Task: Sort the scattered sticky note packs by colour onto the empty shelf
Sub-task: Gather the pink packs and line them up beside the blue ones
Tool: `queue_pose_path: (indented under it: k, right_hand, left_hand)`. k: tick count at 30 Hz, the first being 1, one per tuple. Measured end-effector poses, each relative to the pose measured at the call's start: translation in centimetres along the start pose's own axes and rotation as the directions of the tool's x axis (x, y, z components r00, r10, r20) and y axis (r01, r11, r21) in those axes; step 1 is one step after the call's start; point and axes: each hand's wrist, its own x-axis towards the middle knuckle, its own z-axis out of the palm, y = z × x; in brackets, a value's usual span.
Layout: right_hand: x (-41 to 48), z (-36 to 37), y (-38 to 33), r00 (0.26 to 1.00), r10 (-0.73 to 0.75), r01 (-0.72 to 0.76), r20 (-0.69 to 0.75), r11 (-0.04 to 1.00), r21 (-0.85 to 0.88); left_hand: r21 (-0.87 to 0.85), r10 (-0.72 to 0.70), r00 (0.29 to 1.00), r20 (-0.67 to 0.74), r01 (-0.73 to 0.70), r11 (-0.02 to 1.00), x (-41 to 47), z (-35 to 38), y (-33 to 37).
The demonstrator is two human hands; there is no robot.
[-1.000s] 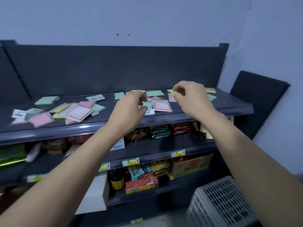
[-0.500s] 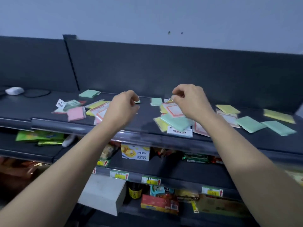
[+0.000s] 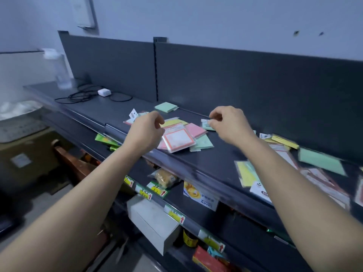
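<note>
Hovering above the dark top shelf (image 3: 196,160), both hands are loosely curled with fingers bent inward. The left hand (image 3: 146,132) is over the near-left edge of a heap of sticky note packs (image 3: 182,134); nothing is visibly held in it. The right hand (image 3: 227,124) has thumb and forefinger pinched close together, right at a small pale green pack (image 3: 206,125); cannot tell whether the pack is gripped or just lying beneath the fingertips.

The heap between the hands: a red-bordered white pack (image 3: 177,141) on top, a pink pack (image 3: 195,129) behind it, a yellow pack (image 3: 172,122) further back, and a green pack (image 3: 202,143) at the right edge. A single green pack (image 3: 166,107) lies apart, close to the back panel.

A second scatter of packs lies to the right, partly behind the right forearm and blurred: a yellow pack (image 3: 284,141), a large green pack (image 3: 320,160), a yellow-green pack (image 3: 245,173).

Far left on the same shelf: a white charger (image 3: 104,92) with a coiled black cable (image 3: 82,97) and a clear bottle (image 3: 61,69). The lower shelves hold boxed goods and yellow price tags (image 3: 174,213).
</note>
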Motion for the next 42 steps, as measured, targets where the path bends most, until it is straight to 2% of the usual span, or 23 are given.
queue_pose_path:
  k: [4,10,14,17,23,28,32,37,42]
  right_hand:
    - [2.8,2.3,-0.6,0.999,0.009,-0.009,0.043,1.000,-0.007]
    - [7.6,6.6,-1.0,0.977,0.175,-0.169,0.120,0.984,-0.056]
    - [10.4,9.0,-0.8,0.921,0.300,-0.253,0.249,0.946,-0.204]
    - [11.6,9.7,-0.6,0.861,0.376,-0.267,0.341,0.907,-0.327]
    - [13.3,10.2,-0.5,0.805,0.457,-0.283,0.378,0.856,-0.432]
    - [13.8,10.0,-0.3,0.775,0.495,-0.326,0.394,0.846,-0.423]
    - [13.5,9.6,-0.5,0.774,0.453,-0.259,0.443,0.864,-0.431]
    - [13.0,9.2,-0.1,0.757,0.451,-0.307,0.473,0.884,-0.353]
    - [13.1,8.8,1.0,0.819,0.470,-0.433,0.330,0.883,-0.182]
  left_hand:
    - [0.047,-0.036,0.999,-0.009,0.036,0.998,2.0,-0.3,-2.2]
    - [0.067,-0.073,0.997,0.036,0.070,0.995,6.8,-0.2,-6.6]
    - [0.080,-0.074,0.994,0.084,0.068,0.994,9.9,0.5,-9.1]
    - [0.158,-0.100,0.985,0.141,0.077,0.984,11.9,0.9,-10.8]
    - [0.238,-0.190,0.956,0.223,0.135,0.962,13.7,1.6,-12.0]
    - [0.307,-0.266,0.925,0.271,0.179,0.935,13.8,2.1,-12.0]
    - [0.410,-0.314,0.892,0.327,0.166,0.897,13.5,2.6,-11.4]
    - [0.346,-0.332,0.878,0.344,0.210,0.914,13.1,3.0,-9.9]
    - [0.306,-0.347,0.892,0.288,0.258,0.916,12.7,3.5,-9.2]
